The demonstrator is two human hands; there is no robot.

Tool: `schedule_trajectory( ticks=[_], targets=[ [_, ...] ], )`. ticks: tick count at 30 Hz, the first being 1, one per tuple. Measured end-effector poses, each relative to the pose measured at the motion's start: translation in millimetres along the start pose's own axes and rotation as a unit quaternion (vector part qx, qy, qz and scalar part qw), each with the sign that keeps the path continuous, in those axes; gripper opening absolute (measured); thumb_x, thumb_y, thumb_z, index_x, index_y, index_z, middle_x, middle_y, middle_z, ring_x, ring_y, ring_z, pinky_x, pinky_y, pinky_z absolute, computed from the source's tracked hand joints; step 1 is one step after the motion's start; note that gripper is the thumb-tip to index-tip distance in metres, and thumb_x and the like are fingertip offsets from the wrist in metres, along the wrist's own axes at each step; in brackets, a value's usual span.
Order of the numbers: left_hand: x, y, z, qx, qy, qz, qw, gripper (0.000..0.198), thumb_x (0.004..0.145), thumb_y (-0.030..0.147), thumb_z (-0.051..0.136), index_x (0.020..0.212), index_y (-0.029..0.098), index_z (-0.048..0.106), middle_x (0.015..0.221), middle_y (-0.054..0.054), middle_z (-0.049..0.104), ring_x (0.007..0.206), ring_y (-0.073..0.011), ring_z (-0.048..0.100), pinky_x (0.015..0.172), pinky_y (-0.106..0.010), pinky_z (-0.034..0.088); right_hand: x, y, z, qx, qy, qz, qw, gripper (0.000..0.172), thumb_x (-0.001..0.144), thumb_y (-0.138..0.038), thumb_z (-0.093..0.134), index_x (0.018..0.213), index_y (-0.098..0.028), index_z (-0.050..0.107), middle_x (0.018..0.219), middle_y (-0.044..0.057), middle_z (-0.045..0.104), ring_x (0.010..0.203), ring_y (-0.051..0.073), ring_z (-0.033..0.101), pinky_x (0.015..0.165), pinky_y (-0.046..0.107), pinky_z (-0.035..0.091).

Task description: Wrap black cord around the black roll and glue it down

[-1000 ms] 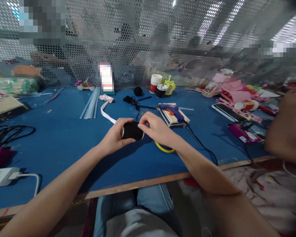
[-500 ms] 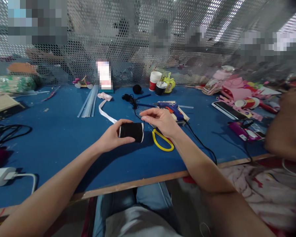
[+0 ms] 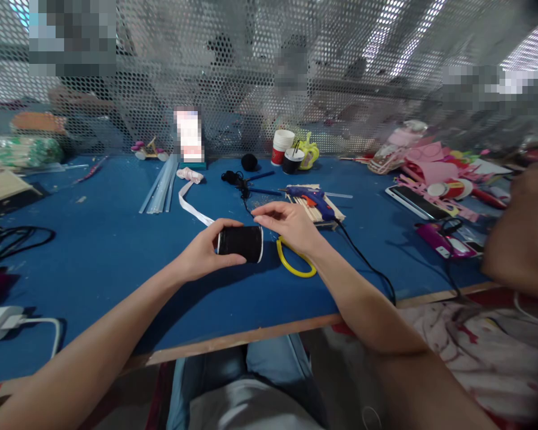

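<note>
My left hand point(image 3: 206, 251) is wrapped around a black-wound cylinder point(image 3: 241, 243) with white rims, held on its side above the table. Its shape resembles a paper cup covered in yarn. Just to its right, my right hand point(image 3: 291, 224) has thumb and fingers pinched together on a black yarn point(image 3: 247, 206) strand. That strand leads back to a loose black tangle point(image 3: 237, 180). Yellow-handled scissors point(image 3: 291, 263) lie below my right hand, their blades hidden by it. Behind this hand a blue glue gun point(image 3: 316, 200) rests on light wooden sticks point(image 3: 302, 194).
Toward the back stand stacked paper cups point(image 3: 281, 147), a black-wrapped cup point(image 3: 292, 160) and a black ball point(image 3: 249, 162). Clear glue sticks point(image 3: 161, 188) and white ribbon point(image 3: 192, 209) lie left. At right are a phone point(image 3: 416, 202), pink pieces and another person's arm point(image 3: 517, 239).
My right hand has shifted slightly down and left near the cylinder's rim. The cylinder has turned slightly and moved a little lower in my left hand.
</note>
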State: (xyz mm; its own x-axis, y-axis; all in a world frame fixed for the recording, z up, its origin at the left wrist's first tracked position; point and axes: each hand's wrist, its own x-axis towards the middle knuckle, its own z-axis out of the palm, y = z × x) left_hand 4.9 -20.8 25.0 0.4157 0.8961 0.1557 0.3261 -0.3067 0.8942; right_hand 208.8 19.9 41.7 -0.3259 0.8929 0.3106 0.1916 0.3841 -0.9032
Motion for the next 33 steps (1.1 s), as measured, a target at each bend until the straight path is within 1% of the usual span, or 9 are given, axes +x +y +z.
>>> schedule_trajectory(
  ticks=[6, 10, 14, 21, 28, 33],
  targets=[
    [-0.5, -0.2, 0.3, 0.018, 0.007, 0.035, 0.999, 0.056, 0.065, 0.035, 0.071, 0.113, 0.018, 0.047, 0.105, -0.006, 0.055, 0.089, -0.0187, 0.055, 0.072, -0.028, 0.045, -0.2, 6.4, 0.7, 0.025, -0.008, 0.033, 0.999, 0.02, 0.07, -0.031, 0.065, 0.086, -0.019, 0.067, 0.081, 0.002, 0.066, 0.074, 0.013, 0.058, 0.073, 0.03, 0.045],
    [0.3, -2.2, 1.0, 0.021, 0.008, 0.062, 0.998, 0.055, 0.065, 0.034, 0.071, 0.112, 0.019, 0.047, 0.11, -0.007, 0.052, 0.093, -0.0196, 0.054, 0.075, -0.029, 0.045, -0.2, 9.8, 0.0, 0.037, -0.005, 0.05, 0.998, 0.021, 0.07, -0.032, 0.065, 0.086, -0.02, 0.066, 0.081, 0.002, 0.065, 0.075, 0.013, 0.057, 0.075, 0.031, 0.044],
    [0.7, -2.9, 1.1, 0.023, 0.013, 0.086, 0.996, 0.053, 0.065, 0.033, 0.071, 0.111, 0.02, 0.047, 0.111, -0.007, 0.051, 0.095, -0.0203, 0.053, 0.078, -0.03, 0.045, -0.2, 12.3, -0.1, 0.046, -0.003, 0.068, 0.997, 0.021, 0.068, -0.033, 0.066, 0.084, -0.02, 0.066, 0.08, 0.002, 0.064, 0.074, 0.012, 0.056, 0.076, 0.031, 0.043],
    [1.3, -4.8, 1.5, 0.018, 0.017, 0.107, 0.994, 0.054, 0.066, 0.031, 0.071, 0.113, 0.02, 0.047, 0.112, -0.008, 0.048, 0.1, -0.0198, 0.051, 0.084, -0.031, 0.044, 0.2, 14.7, 0.8, 0.069, -0.002, 0.092, 0.993, 0.021, 0.066, -0.033, 0.067, 0.083, -0.02, 0.066, 0.078, 0.001, 0.064, 0.07, 0.01, 0.054, 0.071, 0.028, 0.042],
    [1.2, -4.2, 2.9, -0.017, 0.014, 0.092, 0.996, 0.055, 0.064, 0.03, 0.073, 0.111, 0.019, 0.048, 0.111, -0.007, 0.049, 0.096, -0.0189, 0.052, 0.082, -0.03, 0.043, 0.2, 13.3, 1.8, 0.087, -0.001, 0.116, 0.989, 0.018, 0.066, -0.03, 0.067, 0.081, -0.019, 0.066, 0.072, -0.001, 0.062, 0.065, 0.008, 0.051, 0.066, 0.025, 0.041],
    [-0.1, -2.6, 3.5, -0.082, 0.004, 0.046, 0.996, 0.058, 0.061, 0.03, 0.074, 0.111, 0.019, 0.047, 0.098, -0.004, 0.053, 0.083, -0.0153, 0.053, 0.073, -0.027, 0.045, 0.0, 12.1, 2.6, 0.102, 0.006, 0.123, 0.987, 0.018, 0.064, -0.029, 0.068, 0.079, -0.019, 0.066, 0.073, 0.0, 0.062, 0.066, 0.009, 0.052, 0.064, 0.025, 0.041]
  ],
)
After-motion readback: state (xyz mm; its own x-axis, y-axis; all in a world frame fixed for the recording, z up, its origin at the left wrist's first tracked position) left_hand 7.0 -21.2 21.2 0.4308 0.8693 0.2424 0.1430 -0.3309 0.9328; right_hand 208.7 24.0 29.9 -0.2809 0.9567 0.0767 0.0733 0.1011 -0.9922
